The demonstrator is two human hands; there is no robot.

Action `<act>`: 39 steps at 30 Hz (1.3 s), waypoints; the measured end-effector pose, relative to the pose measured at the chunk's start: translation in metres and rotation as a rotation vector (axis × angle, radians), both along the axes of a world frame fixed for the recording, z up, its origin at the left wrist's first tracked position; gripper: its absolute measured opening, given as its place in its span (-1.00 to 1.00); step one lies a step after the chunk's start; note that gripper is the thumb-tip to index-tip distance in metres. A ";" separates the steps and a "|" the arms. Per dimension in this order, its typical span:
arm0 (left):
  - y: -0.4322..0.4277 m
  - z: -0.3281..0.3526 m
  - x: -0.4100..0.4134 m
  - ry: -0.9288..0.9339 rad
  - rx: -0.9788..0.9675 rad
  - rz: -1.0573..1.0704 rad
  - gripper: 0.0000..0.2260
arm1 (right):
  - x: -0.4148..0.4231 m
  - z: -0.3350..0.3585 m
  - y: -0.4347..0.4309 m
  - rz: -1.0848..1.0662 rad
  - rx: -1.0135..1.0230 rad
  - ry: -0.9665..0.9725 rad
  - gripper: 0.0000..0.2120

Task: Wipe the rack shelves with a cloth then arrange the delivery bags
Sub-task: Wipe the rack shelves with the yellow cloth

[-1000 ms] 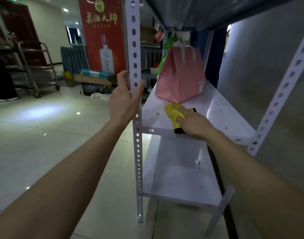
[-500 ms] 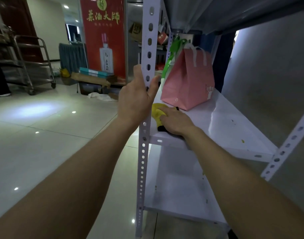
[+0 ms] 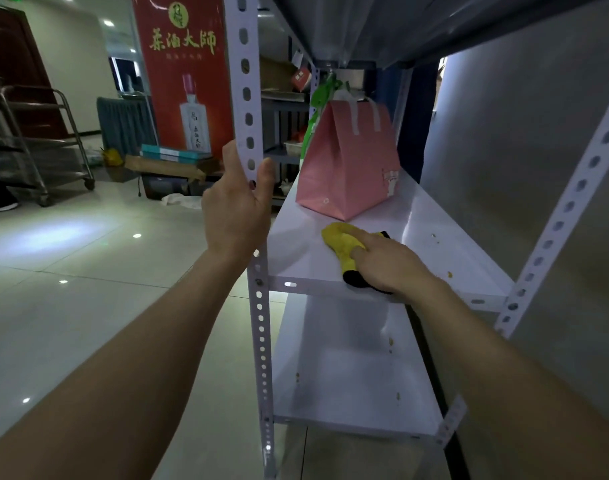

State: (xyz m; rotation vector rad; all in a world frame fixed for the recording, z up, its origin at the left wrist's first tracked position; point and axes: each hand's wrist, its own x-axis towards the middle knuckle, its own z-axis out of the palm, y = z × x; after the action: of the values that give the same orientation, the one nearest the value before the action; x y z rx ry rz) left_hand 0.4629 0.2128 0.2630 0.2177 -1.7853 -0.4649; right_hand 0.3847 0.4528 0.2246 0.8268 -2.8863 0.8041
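Right hand (image 3: 389, 265) has slid the yellow cloth (image 3: 343, 242) rightward along the shelf (image 3: 434, 230), pressing flat on it. Left hand (image 3: 235, 209) grips the post (image 3: 244, 81) nearby.

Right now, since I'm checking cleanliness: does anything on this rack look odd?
Yes: yellowish specks dot the middle shelf to the right of the cloth under the right hand, and more lie on the lower shelf. The pink bag stands upright.
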 end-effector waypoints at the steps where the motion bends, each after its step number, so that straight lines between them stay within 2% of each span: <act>1: -0.001 -0.001 -0.001 0.015 -0.009 -0.007 -0.58 | -0.003 0.001 -0.019 -0.002 -0.007 0.024 -0.53; 5: -0.001 -0.001 0.001 0.015 -0.028 -0.031 -0.47 | 0.011 0.001 -0.106 0.162 0.064 0.141 -0.58; 8: -0.002 -0.002 0.002 -0.013 -0.025 -0.016 -0.41 | 0.019 -0.007 -0.121 0.171 0.033 0.147 -0.54; 13: -0.008 0.002 0.013 -0.183 0.022 -0.034 -0.32 | 0.026 -0.006 -0.070 0.105 0.005 0.072 -0.52; 15: -0.003 0.006 0.019 -0.225 0.037 0.051 -0.32 | 0.032 -0.008 -0.032 0.082 -0.034 0.051 -0.51; 17: 0.006 0.003 0.025 -0.166 -0.044 0.261 -0.47 | 0.037 -0.009 0.013 0.022 -0.048 0.035 -0.51; 19: 0.028 -0.007 0.031 -0.064 -0.188 0.331 -0.52 | 0.039 -0.008 0.058 -0.048 -0.074 0.013 -0.52; 20: 0.043 -0.015 0.030 -0.071 -0.277 0.272 -0.55 | 0.039 -0.007 0.077 -0.084 -0.081 0.007 -0.52; 22: 0.075 -0.033 0.018 -0.263 -0.425 0.105 -0.62 | 0.039 -0.002 0.104 -0.149 -0.055 0.020 -0.51; 25: 0.103 -0.045 -0.009 -0.603 -0.358 -0.031 -0.60 | 0.026 0.002 0.116 -0.234 0.003 -0.011 -0.49; 28: 0.101 -0.052 -0.033 -0.761 -0.362 -0.025 -0.51 | -0.002 0.005 0.104 -0.328 0.043 -0.050 -0.49; 32: 0.092 -0.064 -0.042 -0.768 -0.385 -0.043 -0.44 | -0.059 0.012 0.080 -0.386 0.206 -0.028 -0.41; 39: 0.092 -0.067 -0.041 -0.767 -0.418 -0.031 -0.43 | -0.140 0.019 0.057 -0.425 0.080 -0.076 -0.40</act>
State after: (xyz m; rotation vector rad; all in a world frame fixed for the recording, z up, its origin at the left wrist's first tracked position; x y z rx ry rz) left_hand 0.4220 0.3049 0.1957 0.0718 -2.5884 0.0006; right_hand 0.2449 0.5093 0.2440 0.1699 -3.0092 0.6873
